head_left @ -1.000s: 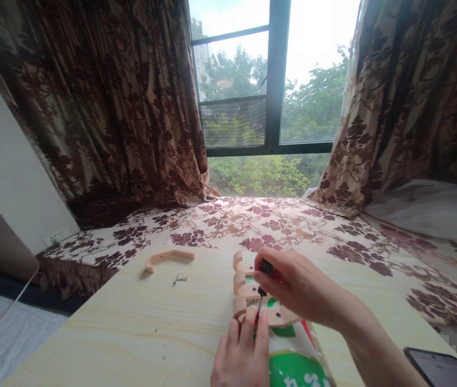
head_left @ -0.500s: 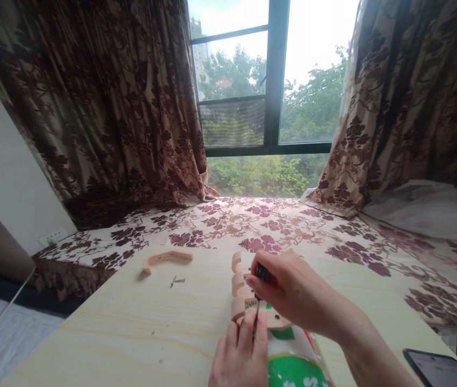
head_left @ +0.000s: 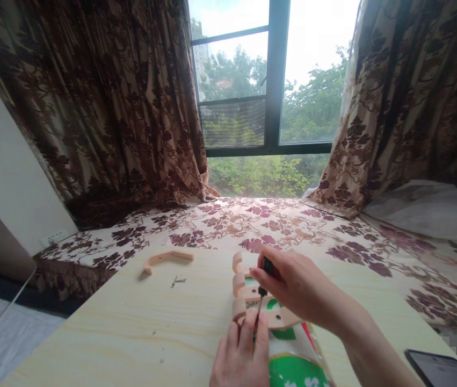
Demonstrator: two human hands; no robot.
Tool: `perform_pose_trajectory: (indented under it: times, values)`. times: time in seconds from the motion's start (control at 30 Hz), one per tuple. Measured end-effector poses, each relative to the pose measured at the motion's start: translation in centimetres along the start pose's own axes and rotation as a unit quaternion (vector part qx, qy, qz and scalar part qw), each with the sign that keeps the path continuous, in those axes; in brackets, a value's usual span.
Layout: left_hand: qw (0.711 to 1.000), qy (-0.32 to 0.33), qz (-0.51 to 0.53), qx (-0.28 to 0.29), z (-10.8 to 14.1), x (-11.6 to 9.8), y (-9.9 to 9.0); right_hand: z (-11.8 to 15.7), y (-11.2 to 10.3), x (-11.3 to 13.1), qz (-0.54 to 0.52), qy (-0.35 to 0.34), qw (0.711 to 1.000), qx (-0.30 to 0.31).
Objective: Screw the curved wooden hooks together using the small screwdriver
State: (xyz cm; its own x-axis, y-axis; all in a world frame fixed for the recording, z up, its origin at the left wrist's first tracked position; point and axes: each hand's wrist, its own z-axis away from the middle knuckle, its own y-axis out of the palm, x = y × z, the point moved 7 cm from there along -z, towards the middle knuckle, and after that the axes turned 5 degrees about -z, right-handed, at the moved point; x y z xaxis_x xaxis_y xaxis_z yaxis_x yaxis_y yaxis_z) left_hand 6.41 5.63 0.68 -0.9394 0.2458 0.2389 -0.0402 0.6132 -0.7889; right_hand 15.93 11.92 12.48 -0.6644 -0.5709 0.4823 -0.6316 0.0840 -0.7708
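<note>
My right hand (head_left: 287, 279) is closed around the black handle of a screwdriver (head_left: 267, 267), whose thin shaft points down. The fingers of my left hand (head_left: 242, 352) are bent together around the shaft's lower end, which hides the tip and whatever they pinch. Just beyond them lies a row of curved light-wood hooks (head_left: 239, 309), the nearest with a dark screw hole. Under the hooks is a green and white plastic packet (head_left: 298, 371). Another wooden hook (head_left: 169, 255) lies by itself to the left, with a few small screws (head_left: 179, 281) close by.
All this rests on a pale wooden tabletop (head_left: 111, 322). A phone (head_left: 437, 365) lies at the right front. Tiny dark bits dot the board left of my hands. Behind it is a flowered cloth surface (head_left: 252, 215) beneath a window with curtains.
My right hand has shifted slightly right with the screwdriver and turned, showing more of its handle and shaft. My left hand stays nearly in place.
</note>
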Motion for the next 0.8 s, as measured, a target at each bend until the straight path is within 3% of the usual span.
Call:
perform_pose_trajectory:
  times: [0.17, 0.37, 0.57, 0.8]
  values:
    - [1.0, 0.003, -0.002, -0.003, 0.1, 0.0, -0.1, 0.3, -0.1, 1.2, -0.061, -0.047, 0.997, 0.028]
    - [1.0, 0.014, -0.009, 0.005, 0.0, 0.0, -0.3, 0.0, 0.5, 0.2, 0.011, 0.008, 1.0, 0.005]
    - [1.0, 0.016, 0.0, 0.016, -0.1, -0.1, -0.2, 0.3, 0.6, 0.6, -0.035, -0.009, 0.999, 0.036]
    - [1.0, 0.019, -0.004, 0.024, -0.2, -0.2, -0.4, 0.0, 0.7, 0.3, 0.003, 0.005, 1.0, 0.011]
